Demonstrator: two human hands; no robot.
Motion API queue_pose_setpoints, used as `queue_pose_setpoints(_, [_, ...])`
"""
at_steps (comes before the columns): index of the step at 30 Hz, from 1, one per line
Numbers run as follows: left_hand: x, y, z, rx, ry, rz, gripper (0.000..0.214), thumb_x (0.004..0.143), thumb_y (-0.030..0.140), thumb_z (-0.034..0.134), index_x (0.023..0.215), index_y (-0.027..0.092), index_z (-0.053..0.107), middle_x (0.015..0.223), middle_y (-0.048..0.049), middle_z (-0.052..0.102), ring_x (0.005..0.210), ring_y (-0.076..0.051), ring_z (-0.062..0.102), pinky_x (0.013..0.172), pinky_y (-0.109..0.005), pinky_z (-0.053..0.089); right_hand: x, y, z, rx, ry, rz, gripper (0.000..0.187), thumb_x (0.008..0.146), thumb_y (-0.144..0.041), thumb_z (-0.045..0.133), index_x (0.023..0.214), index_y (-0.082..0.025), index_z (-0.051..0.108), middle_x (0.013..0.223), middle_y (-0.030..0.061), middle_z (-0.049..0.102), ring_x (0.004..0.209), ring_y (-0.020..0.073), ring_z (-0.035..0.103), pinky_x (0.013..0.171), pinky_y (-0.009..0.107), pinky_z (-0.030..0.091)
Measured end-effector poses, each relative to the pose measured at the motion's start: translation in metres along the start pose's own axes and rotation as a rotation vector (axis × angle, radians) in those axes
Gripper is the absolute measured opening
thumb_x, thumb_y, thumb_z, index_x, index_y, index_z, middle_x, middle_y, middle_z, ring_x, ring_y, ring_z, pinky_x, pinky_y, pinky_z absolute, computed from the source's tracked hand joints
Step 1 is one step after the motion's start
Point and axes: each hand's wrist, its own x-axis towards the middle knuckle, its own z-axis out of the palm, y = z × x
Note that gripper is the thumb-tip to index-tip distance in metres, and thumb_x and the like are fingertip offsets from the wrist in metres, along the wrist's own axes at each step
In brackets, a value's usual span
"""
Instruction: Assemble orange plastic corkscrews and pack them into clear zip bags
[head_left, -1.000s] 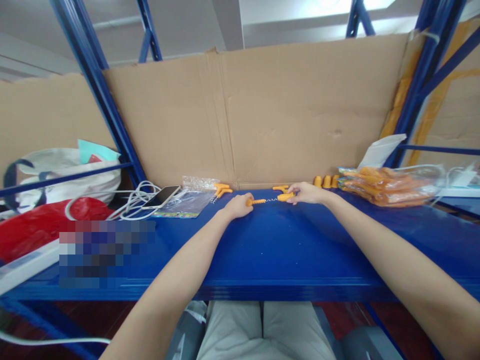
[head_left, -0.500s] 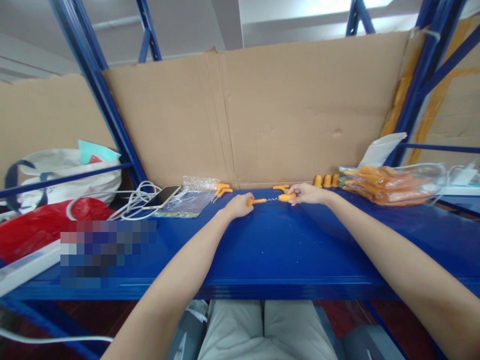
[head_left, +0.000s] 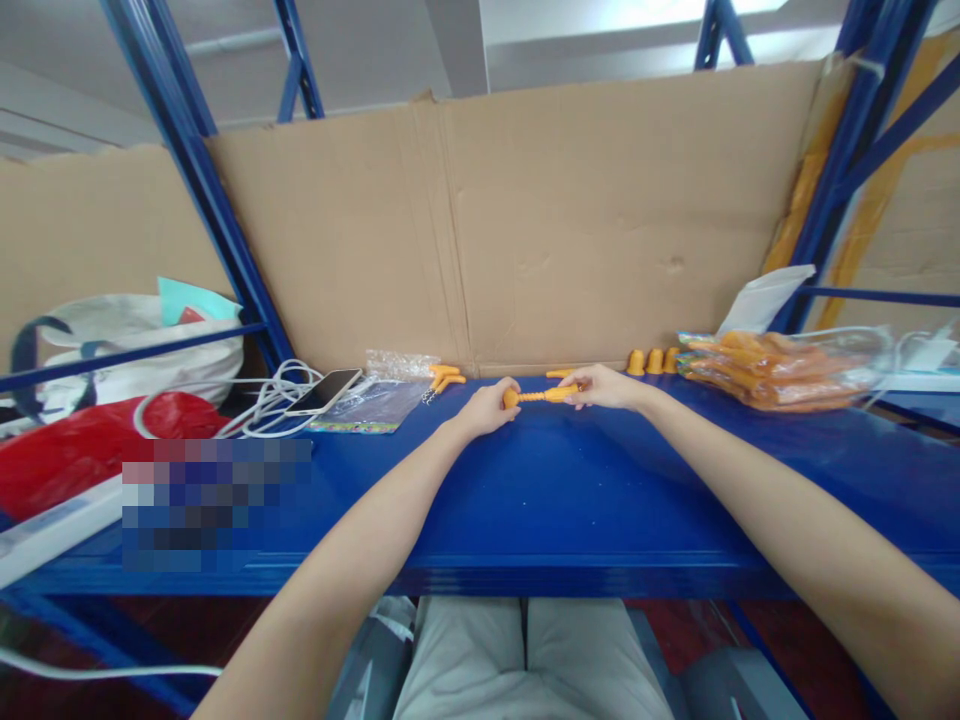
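The view is from the wearer's head, behind the near edge of the blue metal counter [head_left: 525, 500], facing forward and down. A pale-grey trousered lap [head_left: 525, 665] sits close below; the bare left hand [head_left: 489, 405] and bare right hand [head_left: 604, 387] fall near mid-view; upright brown cardboard [head_left: 600, 230] fills the far edge.

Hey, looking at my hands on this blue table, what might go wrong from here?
Fingers could slip or the pieces bind if the left hand tilts the spiral orange piece out of line with the thicker orange piece in the right hand.

The right hand might bump the orange piece behind, which lies very close.
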Motion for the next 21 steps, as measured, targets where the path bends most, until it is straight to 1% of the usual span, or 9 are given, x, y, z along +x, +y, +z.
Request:
queue_pose_setpoints(3, [0.000, 0.001, 0.000, -0.032, 0.000, -0.005, 0.026, 0.076, 0.018, 0.060, 0.101, 0.022, 0.052, 0.067, 0.0039, 0.062, 0.067, -0.014, 0.059, 0.064, -0.024, 0.046, 0.000, -0.001, 0.001, 0.043, -0.009, 0.035, 0.029, 0.071, -0.031, 0.071, 0.096, -0.017, 0.069, 0.076, 0.0034, 0.068, 0.059, 0.0112, 0.059, 0.064, 0.028, 0.052])
queue_pose_setpoints(6, [0.000, 0.001, -0.001, -0.012, 0.002, -0.006, 0.026, 0.076, 0.019, 0.061, 0.101, 0.021, 0.052, 0.069, 0.0031, 0.062, 0.067, -0.014, 0.059, 0.064, -0.024, 0.045, 0.000, -0.003, 0.003, 0.111, 0.013, 0.086, 0.032, 0.073, -0.027, 0.070, 0.103, -0.016, 0.066, 0.078, 0.0042, 0.068, 0.061, 0.0111, 0.060, 0.064, 0.027, 0.053])
queue_pose_setpoints(9, [0.000, 0.000, -0.001, 0.039, 0.008, -0.003, 0.027, 0.077, 0.021, 0.062, 0.102, 0.021, 0.051, 0.074, 0.0015, 0.063, 0.069, -0.015, 0.060, 0.065, -0.025, 0.046, -0.002, -0.003, 0.003, 0.213, 0.028, 0.124, 0.041, 0.070, -0.019, 0.072, 0.109, -0.017, 0.060, 0.084, 0.0048, 0.069, 0.065, 0.0109, 0.062, 0.065, 0.026, 0.054])
queue_pose_setpoints(11, [0.000, -0.001, 0.000, 0.068, 0.014, -0.001, 0.028, 0.077, 0.023, 0.062, 0.103, 0.021, 0.051, 0.076, 0.0007, 0.065, 0.070, -0.016, 0.061, 0.066, -0.025, 0.046, -0.005, -0.002, 0.000, 0.289, 0.012, 0.128, 0.044, 0.067, -0.016, 0.074, 0.108, -0.017, 0.059, 0.089, 0.0052, 0.068, 0.069, 0.0113, 0.064, 0.068, 0.026, 0.055])
queue_pose_setpoints(14, [0.000, 0.000, 0.000, 0.100, 0.010, 0.014, 0.029, 0.079, 0.025, 0.062, 0.105, 0.020, 0.052, 0.076, 0.0000, 0.065, 0.071, -0.016, 0.062, 0.067, -0.026, 0.047, -0.009, -0.002, -0.004, 0.350, -0.023, 0.147, 0.034, 0.068, -0.022, 0.076, 0.097, -0.016, 0.061, 0.092, 0.0066, 0.068, 0.072, 0.0125, 0.065, 0.073, 0.028, 0.055])
queue_pose_setpoints(16, [0.000, 0.001, 0.000, 0.131, 0.011, 0.020, 0.028, 0.080, 0.026, 0.061, 0.105, 0.020, 0.053, 0.076, -0.0006, 0.066, 0.072, -0.017, 0.063, 0.068, -0.026, 0.047, -0.010, 0.000, -0.004, 0.353, -0.046, 0.175, 0.028, 0.070, -0.029, 0.075, 0.091, -0.014, 0.063, 0.088, 0.0078, 0.069, 0.071, 0.0134, 0.066, 0.074, 0.030, 0.055])
queue_pose_setpoints(21, [0.000, 0.000, -0.001, 0.201, 0.037, -0.009, 0.025, 0.081, 0.029, 0.061, 0.103, 0.020, 0.055, 0.075, -0.0012, 0.066, 0.076, -0.018, 0.064, 0.068, -0.026, 0.045, -0.007, 0.007, 0.003, 0.409, -0.079, 0.201, 0.031, 0.072, -0.041, 0.074, 0.081, -0.012, 0.066, 0.081, 0.0093, 0.070, 0.063, 0.0118, 0.065, 0.068, 0.026, 0.055])
